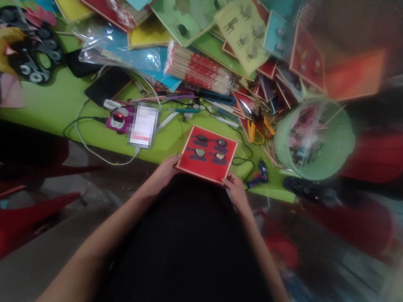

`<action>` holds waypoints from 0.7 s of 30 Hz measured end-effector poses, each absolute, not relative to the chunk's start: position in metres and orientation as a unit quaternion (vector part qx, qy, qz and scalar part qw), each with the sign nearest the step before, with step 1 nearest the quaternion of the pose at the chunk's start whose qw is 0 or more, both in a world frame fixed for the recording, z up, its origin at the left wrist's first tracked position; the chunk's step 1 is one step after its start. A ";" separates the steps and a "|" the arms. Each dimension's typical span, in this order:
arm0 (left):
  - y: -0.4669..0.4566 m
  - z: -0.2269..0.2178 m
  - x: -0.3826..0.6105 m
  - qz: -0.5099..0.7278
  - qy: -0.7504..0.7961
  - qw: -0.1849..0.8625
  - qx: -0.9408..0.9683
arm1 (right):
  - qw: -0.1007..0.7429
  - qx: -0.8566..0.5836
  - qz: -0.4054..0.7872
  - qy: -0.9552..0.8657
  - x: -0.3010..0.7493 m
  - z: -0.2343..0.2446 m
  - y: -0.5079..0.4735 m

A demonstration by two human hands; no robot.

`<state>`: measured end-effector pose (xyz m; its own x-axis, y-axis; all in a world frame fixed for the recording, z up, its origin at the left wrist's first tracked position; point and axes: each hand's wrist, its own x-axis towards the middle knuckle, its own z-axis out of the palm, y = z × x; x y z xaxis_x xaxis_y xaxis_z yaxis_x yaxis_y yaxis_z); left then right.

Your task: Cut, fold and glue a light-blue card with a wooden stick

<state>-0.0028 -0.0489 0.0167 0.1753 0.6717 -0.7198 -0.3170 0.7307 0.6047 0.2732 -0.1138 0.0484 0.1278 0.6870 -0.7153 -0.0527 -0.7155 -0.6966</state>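
Head view: red panel (208,148) with pebble-like pieces (200,153), dial centre, at the near edge of the bench (54,109); left hand (171,164) grasps at eight o'clock, right hand (233,182) at four. Apparent step: inspection; next move calls for level support.

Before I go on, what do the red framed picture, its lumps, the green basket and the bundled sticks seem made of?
Red framed picture: probably card or board, matt, flat even colour. Lumps: perhaps stone, smooth, rounded, differing in tone. Green basket: likely moulded plastic, dull sheen, small holes in its wall. Bundled sticks: probably wood or bamboo, pale tan and straight; glints suggest clear plastic wrapping.
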 end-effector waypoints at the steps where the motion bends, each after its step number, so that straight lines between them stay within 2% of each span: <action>1: -0.046 0.015 -0.002 0.317 0.542 0.765 0.143 | 0.305 -0.686 0.619 -0.232 0.273 0.049 -0.114; 14: -0.027 0.015 0.010 0.265 0.424 0.865 0.043 | 0.352 -0.681 0.576 -0.282 0.289 0.082 -0.107; 21: -0.023 0.029 0.015 0.274 0.371 0.887 0.028 | 0.334 -0.680 0.566 -0.326 0.296 0.108 -0.098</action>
